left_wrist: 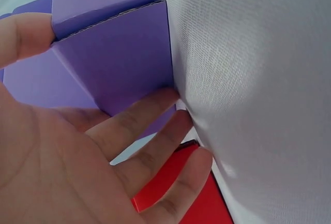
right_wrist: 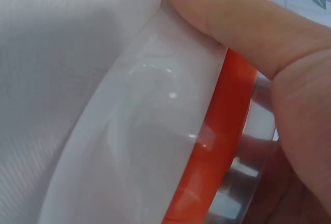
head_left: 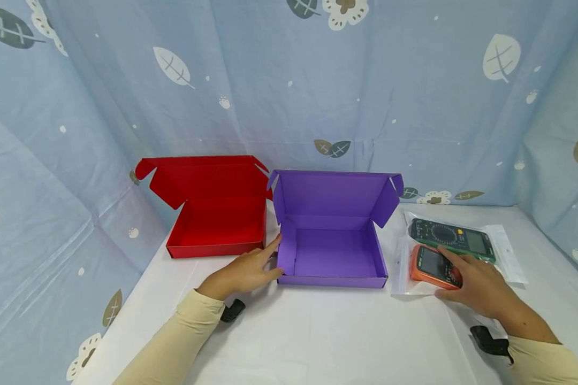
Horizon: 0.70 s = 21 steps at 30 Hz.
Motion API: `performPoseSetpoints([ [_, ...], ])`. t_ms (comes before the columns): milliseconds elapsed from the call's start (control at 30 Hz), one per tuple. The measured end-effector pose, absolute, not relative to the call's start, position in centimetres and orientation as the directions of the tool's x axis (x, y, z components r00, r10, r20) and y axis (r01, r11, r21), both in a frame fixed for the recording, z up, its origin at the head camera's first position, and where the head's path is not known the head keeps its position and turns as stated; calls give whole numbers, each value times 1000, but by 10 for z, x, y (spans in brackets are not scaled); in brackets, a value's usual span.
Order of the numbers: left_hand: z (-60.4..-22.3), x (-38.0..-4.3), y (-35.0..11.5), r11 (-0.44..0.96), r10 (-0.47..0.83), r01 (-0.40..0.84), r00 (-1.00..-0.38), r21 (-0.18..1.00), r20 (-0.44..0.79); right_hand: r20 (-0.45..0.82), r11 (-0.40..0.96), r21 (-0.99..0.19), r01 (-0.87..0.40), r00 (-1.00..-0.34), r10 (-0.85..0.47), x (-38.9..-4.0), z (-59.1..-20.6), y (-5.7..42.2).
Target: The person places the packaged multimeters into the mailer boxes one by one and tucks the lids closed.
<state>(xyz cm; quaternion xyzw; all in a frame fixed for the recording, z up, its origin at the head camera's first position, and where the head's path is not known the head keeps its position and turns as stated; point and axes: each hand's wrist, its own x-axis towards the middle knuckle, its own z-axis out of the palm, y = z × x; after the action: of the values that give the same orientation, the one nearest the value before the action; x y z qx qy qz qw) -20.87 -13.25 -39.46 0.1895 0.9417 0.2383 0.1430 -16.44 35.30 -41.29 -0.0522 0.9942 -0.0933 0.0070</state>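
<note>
Two hands out: left at purple box, right on bagged orange multimeter.
Left hand rests against the left side of the open purple box, fingers extended, thumb at its near left corner; touching, not clenched. Right hand grasps the orange multimeter through its clear bag, thumb on the near side, index finger across the far edge; how firmly, cannot tell. Meter lies on the white tabletop, right of the purple box. Green-cased multimeter, also bagged, lies just behind it. Red box, lid up, stands left of the purple one; patterned blue cloth hangs behind.
</note>
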Motion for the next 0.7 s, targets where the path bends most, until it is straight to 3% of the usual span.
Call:
performPoseSetpoints([
  [700,-395,-209,-133,815,422,293,-891,499,-167,2,983,-134,-127,-992,-128,-161,-405,349],
])
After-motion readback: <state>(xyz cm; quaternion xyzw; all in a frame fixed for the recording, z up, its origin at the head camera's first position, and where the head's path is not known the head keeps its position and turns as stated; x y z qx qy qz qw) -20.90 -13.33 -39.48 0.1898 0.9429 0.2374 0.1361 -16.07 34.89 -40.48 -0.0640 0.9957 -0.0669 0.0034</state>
